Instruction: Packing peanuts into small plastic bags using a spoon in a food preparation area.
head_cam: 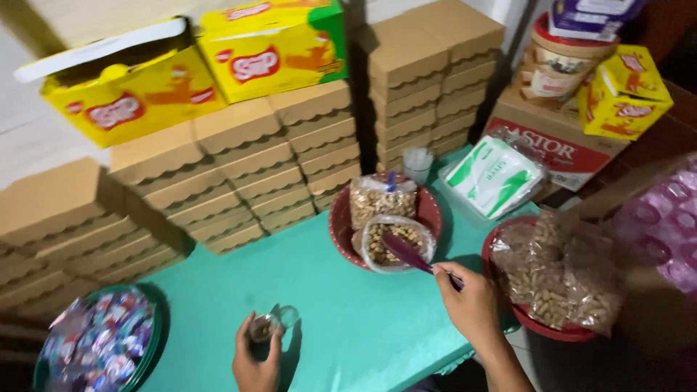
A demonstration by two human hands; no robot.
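Left hand low on the teal tabletop, fingers clasped round a small clear plastic cup with something brown inside. Right hand fingers pinch the handle of a purple spoon, its bowl dipped in an open clear bag of peanuts. That bag sits in a red bowl beside a tied peanut bag. Further right, a second red bowl piled with peanut bags. Stacked brown cardboard boxes behind; wrapped candies in a green bowl far left.
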